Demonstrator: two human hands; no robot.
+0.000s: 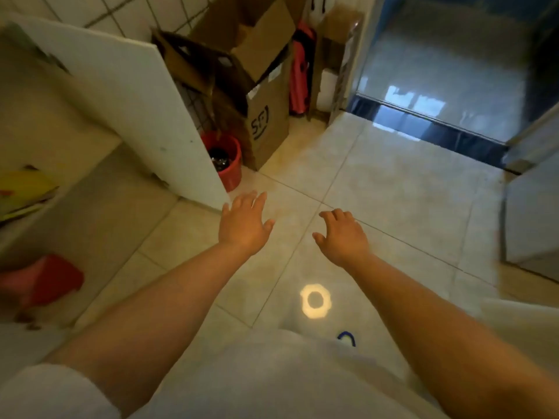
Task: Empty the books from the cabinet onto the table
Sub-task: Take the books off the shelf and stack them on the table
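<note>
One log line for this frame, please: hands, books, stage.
left hand: open, empty | right hand: open, empty | both over floor tiles | books: in cabinet, far left | stage: no book picked up

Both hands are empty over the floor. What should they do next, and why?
Probably swing the left hand toward the yellow books on the cabinet shelf at the left. Both it and the right hand hang open above the tiled floor, holding nothing.
</note>
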